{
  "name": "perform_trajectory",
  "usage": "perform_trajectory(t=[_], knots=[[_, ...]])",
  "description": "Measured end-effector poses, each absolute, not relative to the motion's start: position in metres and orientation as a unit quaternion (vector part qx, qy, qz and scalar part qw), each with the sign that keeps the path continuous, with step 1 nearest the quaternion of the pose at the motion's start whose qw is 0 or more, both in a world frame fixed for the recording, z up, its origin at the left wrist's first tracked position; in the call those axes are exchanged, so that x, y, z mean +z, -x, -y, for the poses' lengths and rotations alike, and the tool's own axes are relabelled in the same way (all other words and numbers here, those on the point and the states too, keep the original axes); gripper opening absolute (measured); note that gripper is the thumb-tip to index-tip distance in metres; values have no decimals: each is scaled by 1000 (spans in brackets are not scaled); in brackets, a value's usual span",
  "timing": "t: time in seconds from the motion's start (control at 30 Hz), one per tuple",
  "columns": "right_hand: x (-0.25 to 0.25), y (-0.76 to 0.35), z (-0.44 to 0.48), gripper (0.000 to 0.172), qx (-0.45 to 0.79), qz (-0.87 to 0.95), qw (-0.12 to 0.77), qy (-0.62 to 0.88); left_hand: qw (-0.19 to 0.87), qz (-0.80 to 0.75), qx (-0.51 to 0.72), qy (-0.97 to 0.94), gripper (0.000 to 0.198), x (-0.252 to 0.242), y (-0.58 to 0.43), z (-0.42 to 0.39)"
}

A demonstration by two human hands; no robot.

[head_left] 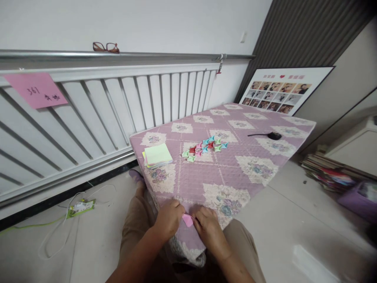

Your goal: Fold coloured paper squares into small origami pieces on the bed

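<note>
A small pink paper piece (187, 220) lies at the near corner of the purple floral-quilted table (235, 181). My left hand (169, 218) and my right hand (207, 224) press on it from either side, fingers curled and pinching its edges. Farther back on the table sits a stack of pastel paper squares (158, 155). A cluster of several small folded paper shapes (206, 147) in red, pink, green and blue lies near the table's middle.
A black mouse with cord (273, 136) rests at the far right of the table. A white radiator (118, 106) runs along the left wall, with glasses (106, 47) on its top ledge and a pink note (37, 89). A photo board (279, 92) leans behind; books (326, 173) and cables (79, 206) lie on the floor.
</note>
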State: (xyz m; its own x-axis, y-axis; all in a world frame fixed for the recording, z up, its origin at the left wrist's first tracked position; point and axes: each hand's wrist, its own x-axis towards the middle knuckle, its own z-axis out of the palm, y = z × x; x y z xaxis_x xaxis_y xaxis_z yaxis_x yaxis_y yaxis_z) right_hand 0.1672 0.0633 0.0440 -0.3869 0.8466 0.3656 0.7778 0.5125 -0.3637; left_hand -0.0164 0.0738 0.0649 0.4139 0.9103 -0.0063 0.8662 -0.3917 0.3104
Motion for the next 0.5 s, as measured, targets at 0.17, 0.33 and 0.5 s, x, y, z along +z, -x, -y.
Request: perform_trajectory(t=[0.17,0.33,0.5], knots=[[41,-171,-62,22,67,843,261,466,91,-508,70,-854,18,59,19,-70],[41,-174,-60,17,79,852,269,443,64,-488,70,-868,16,54,22,-63],[41,-176,-58,25,93,855,281,426,32,-483,94,-870,17,48,24,-57]])
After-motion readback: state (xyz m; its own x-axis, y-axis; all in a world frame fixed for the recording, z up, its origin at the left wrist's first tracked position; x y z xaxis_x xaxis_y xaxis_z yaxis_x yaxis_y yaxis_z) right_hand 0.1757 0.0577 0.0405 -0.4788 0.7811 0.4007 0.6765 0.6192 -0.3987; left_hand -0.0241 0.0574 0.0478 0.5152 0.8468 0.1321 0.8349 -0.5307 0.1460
